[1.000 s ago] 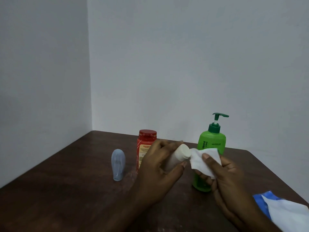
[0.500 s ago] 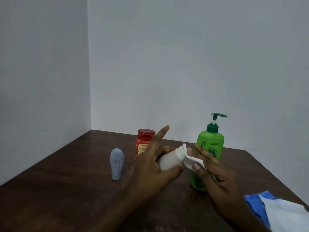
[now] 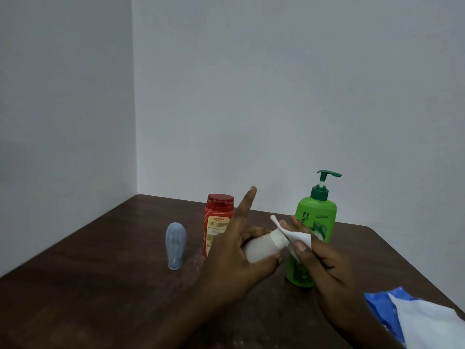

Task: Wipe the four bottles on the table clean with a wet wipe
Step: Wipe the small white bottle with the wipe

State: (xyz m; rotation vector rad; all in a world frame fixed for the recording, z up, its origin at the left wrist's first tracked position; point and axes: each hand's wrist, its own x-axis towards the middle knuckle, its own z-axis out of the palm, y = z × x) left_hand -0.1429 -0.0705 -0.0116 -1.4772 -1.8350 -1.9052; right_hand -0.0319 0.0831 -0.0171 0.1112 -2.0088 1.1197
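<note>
Small white plastic bottle (image 3: 261,248), smooth and matte, round-bodied with a flat cap, held tilted above the dark wooden table (image 3: 100,285), cap end toward the right. Gripped round its body by the left hand (image 3: 234,260): thumb underneath, fingers curled behind, index finger straight up and touching nothing. Thin white wet wipe (image 3: 294,236), folded and creased, one corner poking upward, draped over the cap and pinched there between thumb and fingers of the right hand (image 3: 327,268).

Just behind the right hand, partly covered by it and the wipe: tall glossy green pump bottle (image 3: 317,217), dark green pump head, leaf picture on the front, upright. Behind the left hand, one side hidden: red cylindrical bottle (image 3: 216,222), red lid, cream label, upright. Further left, well apart from both hands: small grey-blue bottle (image 3: 175,245), domed top, standing. At the near right corner: crinkly blue-and-white wipe pack (image 3: 422,321), cut off by the frame.

Tabletop scuffed, pale smears near the middle. Far and left edges against plain pale walls meeting in a corner. Broad stretch of wood between the grey-blue bottle and the near left edge.
</note>
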